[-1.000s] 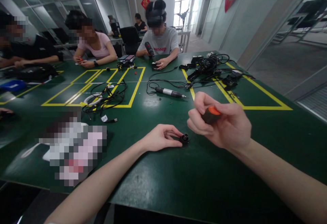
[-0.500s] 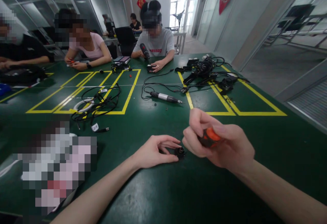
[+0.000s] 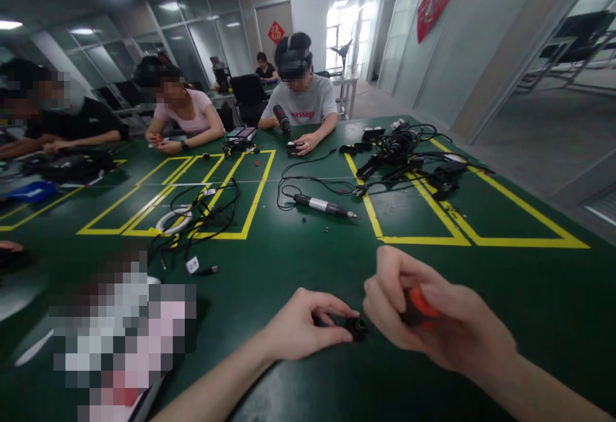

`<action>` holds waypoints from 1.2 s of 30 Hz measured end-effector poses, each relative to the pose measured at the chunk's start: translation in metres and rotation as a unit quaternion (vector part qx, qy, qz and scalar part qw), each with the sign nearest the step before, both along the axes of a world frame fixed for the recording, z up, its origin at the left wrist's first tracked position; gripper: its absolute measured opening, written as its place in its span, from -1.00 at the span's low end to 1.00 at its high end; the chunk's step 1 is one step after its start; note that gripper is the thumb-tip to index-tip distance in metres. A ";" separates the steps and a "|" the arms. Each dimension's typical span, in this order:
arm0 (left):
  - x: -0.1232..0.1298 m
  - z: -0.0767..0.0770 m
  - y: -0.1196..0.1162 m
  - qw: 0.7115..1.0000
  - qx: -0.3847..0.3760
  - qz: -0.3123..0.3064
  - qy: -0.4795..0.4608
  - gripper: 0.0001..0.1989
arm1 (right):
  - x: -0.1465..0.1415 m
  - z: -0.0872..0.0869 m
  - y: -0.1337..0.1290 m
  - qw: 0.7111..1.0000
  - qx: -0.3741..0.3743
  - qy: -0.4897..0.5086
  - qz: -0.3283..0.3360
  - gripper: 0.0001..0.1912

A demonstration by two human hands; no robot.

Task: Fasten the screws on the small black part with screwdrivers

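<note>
Tabletop [image 3: 298,261], green and marked out with yellow tape [image 3: 226,235], is carrying the work. Left hand [image 3: 308,326] is pinching a small black part [image 3: 357,327] between thumb and fingertips; the part is resting on the tabletop, its round top facing up. Right hand [image 3: 443,319] is clasping an orange-and-dark object [image 3: 422,301] — fingers curling firmly around it, palm and thumb hiding much of its shape. This hand is hovering just to the right of the black part. Beyond both hands, a pen-shaped tool [image 3: 320,205] with a silver middle is lying on its side, tip pointing right, a thin black cord trailing from its back end. Further left, loose black cables [image 3: 205,210] are sprawling across the taped lines, a white tag [image 3: 192,264] lying near them. On the right, a denser cable tangle [image 3: 397,146] is heaping up over the tape. Across the table, a co-worker in a grey shirt [image 3: 308,98] is holding a black power tool [image 3: 282,119] in one hand — the other hand is touching a small dark piece [image 3: 292,149] on the surface.
</note>
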State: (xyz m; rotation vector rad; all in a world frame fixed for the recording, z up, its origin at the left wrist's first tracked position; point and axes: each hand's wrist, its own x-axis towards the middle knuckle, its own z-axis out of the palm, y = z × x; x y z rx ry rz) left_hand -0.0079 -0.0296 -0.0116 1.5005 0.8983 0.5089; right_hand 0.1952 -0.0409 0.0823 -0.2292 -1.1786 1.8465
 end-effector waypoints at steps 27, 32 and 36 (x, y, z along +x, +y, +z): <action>0.003 -0.004 0.024 0.992 -0.071 -0.019 -0.105 -0.48 | -0.002 0.000 0.008 0.998 0.059 0.010 0.009 -0.75; 0.002 -0.004 0.024 0.997 -0.033 -0.030 -0.069 -0.54 | 0.000 0.000 0.011 0.996 0.081 -0.024 -0.028 -0.71; 0.005 -0.003 0.021 0.999 0.004 -0.030 -0.033 -0.54 | 0.001 0.003 0.011 0.995 0.081 -0.027 -0.045 -0.57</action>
